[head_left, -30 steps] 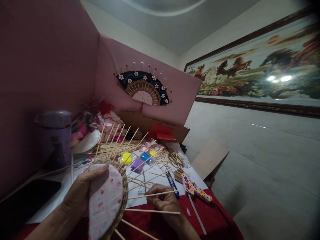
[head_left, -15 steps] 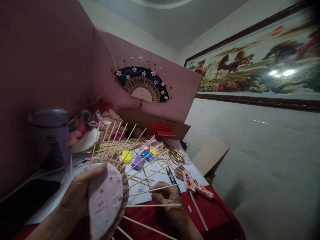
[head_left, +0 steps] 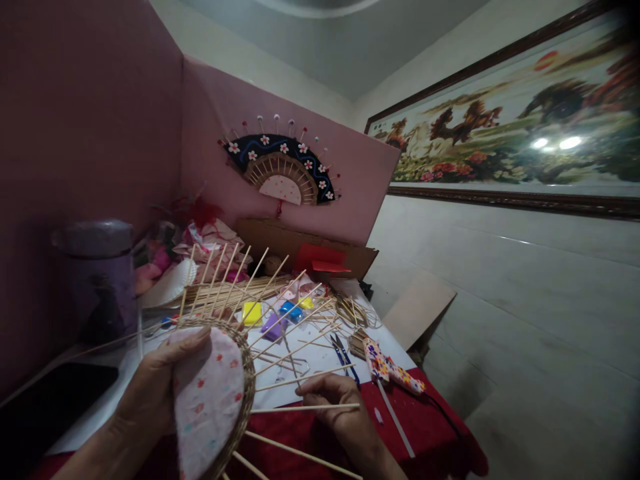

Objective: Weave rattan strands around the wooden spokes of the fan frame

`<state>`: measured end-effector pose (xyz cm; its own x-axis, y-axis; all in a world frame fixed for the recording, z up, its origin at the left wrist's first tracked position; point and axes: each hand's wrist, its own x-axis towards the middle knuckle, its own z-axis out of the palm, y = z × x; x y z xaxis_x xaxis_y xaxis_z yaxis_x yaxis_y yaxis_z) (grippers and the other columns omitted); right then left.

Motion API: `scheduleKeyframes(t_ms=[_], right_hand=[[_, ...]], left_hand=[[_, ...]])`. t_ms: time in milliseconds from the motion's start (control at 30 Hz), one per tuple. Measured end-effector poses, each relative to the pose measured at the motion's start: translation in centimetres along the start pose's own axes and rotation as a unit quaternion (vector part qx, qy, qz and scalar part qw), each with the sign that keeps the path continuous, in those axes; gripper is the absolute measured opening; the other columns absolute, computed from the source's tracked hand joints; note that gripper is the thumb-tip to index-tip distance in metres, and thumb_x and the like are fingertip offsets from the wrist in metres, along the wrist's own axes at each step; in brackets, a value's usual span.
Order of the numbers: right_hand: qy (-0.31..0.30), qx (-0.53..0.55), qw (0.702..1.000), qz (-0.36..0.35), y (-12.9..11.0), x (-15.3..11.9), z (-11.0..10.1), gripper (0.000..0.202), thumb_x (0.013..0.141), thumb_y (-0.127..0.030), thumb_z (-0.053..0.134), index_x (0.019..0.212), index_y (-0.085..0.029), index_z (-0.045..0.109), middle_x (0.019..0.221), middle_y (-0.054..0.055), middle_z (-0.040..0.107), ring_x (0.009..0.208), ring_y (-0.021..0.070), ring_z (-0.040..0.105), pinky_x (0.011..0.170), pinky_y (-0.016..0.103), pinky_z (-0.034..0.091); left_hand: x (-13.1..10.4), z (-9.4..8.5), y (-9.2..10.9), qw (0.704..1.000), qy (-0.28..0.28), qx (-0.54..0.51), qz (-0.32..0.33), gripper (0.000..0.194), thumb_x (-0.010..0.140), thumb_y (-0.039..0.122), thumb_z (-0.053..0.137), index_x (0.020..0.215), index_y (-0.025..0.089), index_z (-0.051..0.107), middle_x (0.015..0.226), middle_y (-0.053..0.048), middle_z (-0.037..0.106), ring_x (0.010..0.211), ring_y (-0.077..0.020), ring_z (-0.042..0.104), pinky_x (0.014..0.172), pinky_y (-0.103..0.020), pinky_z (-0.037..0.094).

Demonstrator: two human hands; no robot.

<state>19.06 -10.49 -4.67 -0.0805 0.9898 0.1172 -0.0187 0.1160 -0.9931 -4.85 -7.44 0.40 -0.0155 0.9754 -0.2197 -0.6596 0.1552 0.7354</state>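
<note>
My left hand [head_left: 155,380] grips a half-round piece [head_left: 213,400] covered in pale fabric with small prints, thumb on its face and fingertips behind. A braided brown cord [head_left: 249,373] runs round its curved edge, and thin wooden sticks [head_left: 295,408] fan outward from it. Among the right-hand sticks is my right hand [head_left: 333,403], thumb and forefinger pinched on the end of a thin brown cord [head_left: 289,353]. That cord rises from the fingertips toward the clay packets.
Behind lie yellow [head_left: 251,313], blue [head_left: 291,311] and purple [head_left: 274,327] packets. Blue-handled snips [head_left: 345,360] and a patterned glue gun [head_left: 390,370] lie right. A phone [head_left: 65,400] and purple cup [head_left: 100,287] stand left. A decorated fan [head_left: 280,167] hangs on the pink board.
My right hand has shifted slightly down and left, with its fingers closer together. The view has moved a little; my left hand still holds the fabric-covered piece.
</note>
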Motion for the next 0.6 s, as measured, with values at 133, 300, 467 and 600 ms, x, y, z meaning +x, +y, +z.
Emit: scheduleKeyframes(t_ms=[133,300,467,600], right_hand=[[-0.008,0.010,1.000,0.011,-0.1,-0.1,0.4,0.016,0.058,-0.033,0.079,0.067,-0.020,0.072,0.070,0.002,0.066,0.067,0.0149,0.058,0.063,0.023,0.042],[-0.057,-0.011,0.998,0.015,-0.5,-0.4,1.0,0.013,0.062,-0.031,0.076,0.067,-0.019,0.073,0.066,0.001,0.064,0.064,0.0136,0.056,0.061,0.022,0.041],[-0.096,-0.037,0.994,-0.031,0.3,-0.4,1.5,0.010,0.067,-0.031,0.073,0.070,-0.021,0.074,0.067,0.000,0.061,0.065,0.0127,0.054,0.060,0.022,0.040],[-0.151,-0.160,0.973,-0.065,-0.2,-0.9,1.4,0.012,0.074,-0.030,0.067,0.081,-0.025,0.075,0.074,0.002,0.063,0.073,0.0169,0.057,0.067,0.025,0.043]], left_hand=[[0.0,-0.2,-0.1,1.000,-0.015,0.004,-0.001,0.011,0.058,0.006,0.067,0.067,0.013,0.065,0.059,-0.008,0.069,0.048,-0.0227,0.063,0.046,-0.034,0.053],[0.3,-0.4,-0.1,1.000,-0.020,0.010,-0.017,0.010,0.056,0.007,0.068,0.065,0.011,0.066,0.058,-0.009,0.068,0.047,-0.0234,0.063,0.044,-0.034,0.052],[0.3,-0.4,-0.2,0.999,-0.027,0.018,-0.012,0.008,0.057,0.008,0.068,0.064,0.011,0.066,0.057,-0.010,0.068,0.046,-0.0229,0.062,0.042,-0.032,0.051],[0.2,-0.3,-0.1,1.000,-0.027,0.008,-0.007,0.010,0.058,0.006,0.067,0.065,0.012,0.065,0.057,-0.008,0.068,0.047,-0.0216,0.063,0.044,-0.032,0.052]])
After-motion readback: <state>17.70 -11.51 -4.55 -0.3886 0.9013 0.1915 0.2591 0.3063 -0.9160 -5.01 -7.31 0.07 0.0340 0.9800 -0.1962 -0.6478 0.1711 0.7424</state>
